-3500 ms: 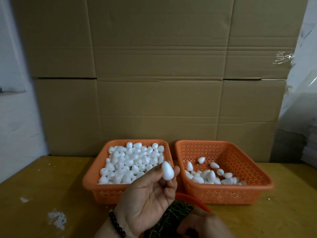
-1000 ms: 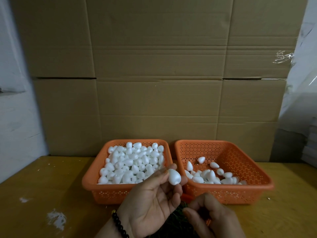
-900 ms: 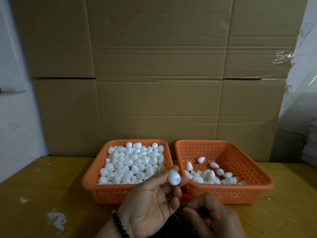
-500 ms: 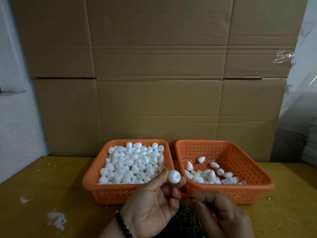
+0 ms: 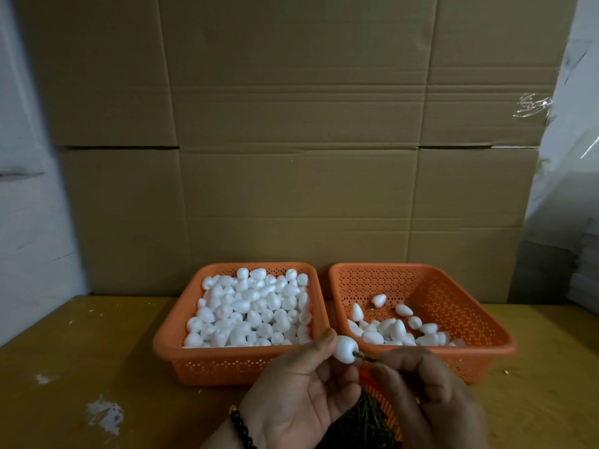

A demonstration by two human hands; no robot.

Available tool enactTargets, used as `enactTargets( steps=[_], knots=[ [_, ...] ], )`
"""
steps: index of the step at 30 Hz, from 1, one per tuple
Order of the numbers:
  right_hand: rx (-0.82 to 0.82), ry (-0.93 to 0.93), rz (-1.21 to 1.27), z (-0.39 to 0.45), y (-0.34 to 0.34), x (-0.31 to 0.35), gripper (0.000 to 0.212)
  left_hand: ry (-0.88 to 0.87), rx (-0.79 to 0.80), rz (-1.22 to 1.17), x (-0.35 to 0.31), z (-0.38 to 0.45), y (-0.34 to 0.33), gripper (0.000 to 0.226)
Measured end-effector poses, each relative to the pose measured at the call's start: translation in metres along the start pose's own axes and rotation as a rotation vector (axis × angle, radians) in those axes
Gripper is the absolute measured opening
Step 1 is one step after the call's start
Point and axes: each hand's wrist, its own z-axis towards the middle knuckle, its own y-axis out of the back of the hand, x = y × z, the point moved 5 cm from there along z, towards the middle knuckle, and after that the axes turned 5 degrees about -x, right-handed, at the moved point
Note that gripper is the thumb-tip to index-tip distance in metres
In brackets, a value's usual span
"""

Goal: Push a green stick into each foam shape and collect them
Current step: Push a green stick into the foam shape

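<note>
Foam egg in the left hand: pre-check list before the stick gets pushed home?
1. Left hand grip on small white foam egg: ok, pinched at fingertips.
2. Right hand grip on thin green stick: ok.
3. Stick tip at the egg: ok, touching.
4. Depth inside foam: cannot tell.
5. Right orange perforated plastic basket has room: ok.
6. Spare sticks in near orange basket: ok.

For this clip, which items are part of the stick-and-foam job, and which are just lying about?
In the job:
- foam shape pinched by the left hand
- green stick held by the right hand, tip at the foam
- pile of green sticks
- left basket, full of foam
- right basket, partly filled

Lying about:
- cardboard boxes
- white smears on the table
- plastic sheeting
</note>
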Motion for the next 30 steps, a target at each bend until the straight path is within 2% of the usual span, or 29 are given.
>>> enactTargets(
  steps=[4, 9, 16, 21, 30],
  knots=[
    [0.009, 0.002, -0.020, -0.002, -0.001, -0.005, 0.005, -0.022, 0.019, 0.034, 0.001, 0.000, -0.001, 0.024],
    [0.020, 0.002, -0.031, -0.004, -0.001, -0.010, 0.021, -0.060, 0.016, 0.069, 0.000, 0.000, -0.002, 0.022],
    [0.035, 0.003, -0.044, -0.001, -0.001, -0.002, 0.008, -0.085, 0.019, 0.114, 0.001, 0.000, -0.003, 0.019],
    [0.045, 0.019, -0.058, -0.002, -0.001, -0.004, 0.030, -0.098, 0.009, 0.140, 0.003, 0.001, -0.002, 0.021],
    [0.075, 0.047, -0.071, -0.003, -0.002, -0.006, 0.033, -0.116, -0.003, 0.163, 0.003, 0.001, -0.003, 0.017]
  ],
)
